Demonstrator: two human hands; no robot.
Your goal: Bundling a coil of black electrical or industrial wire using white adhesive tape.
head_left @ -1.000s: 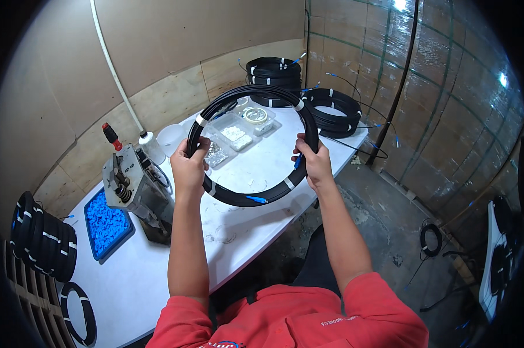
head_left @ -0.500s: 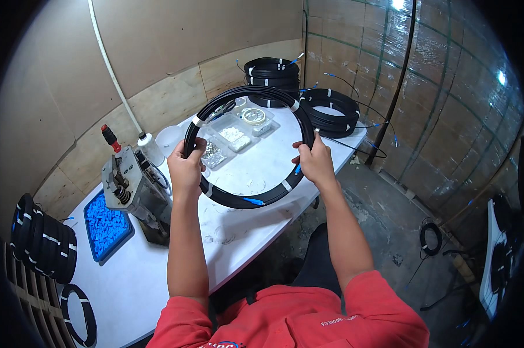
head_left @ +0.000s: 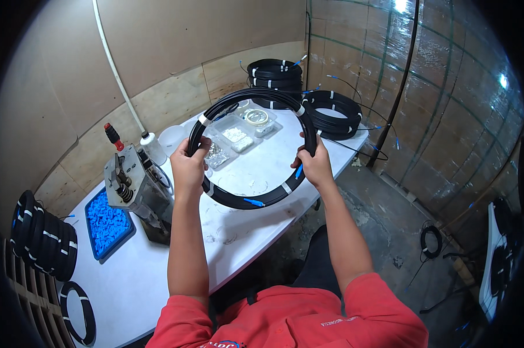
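Note:
A coil of black cable (head_left: 256, 94), bound at intervals with white tape, is held up over the white table. My left hand (head_left: 189, 169) is closed around its left side, the thumb toward the inside of the ring. On the opposite side, my right hand (head_left: 315, 164) grips the coil too, fingers curled round it. Two blue connectors show on the coil: one blue connector (head_left: 254, 202) at the bottom, another (head_left: 299, 171) just beside my right hand.
Behind the coil, a clear compartment box (head_left: 234, 139) holds small white and metal parts. Coil stacks (head_left: 331, 119) stand at the back, more coils (head_left: 44, 243) at left. A metal hand press (head_left: 135, 185) stands beside a tray of blue pieces (head_left: 108, 223). A white bottle (head_left: 151, 148) is behind it.
The coil and both hands have stayed almost in place, with only a slight turn of the coil. The whole view has shifted a little.

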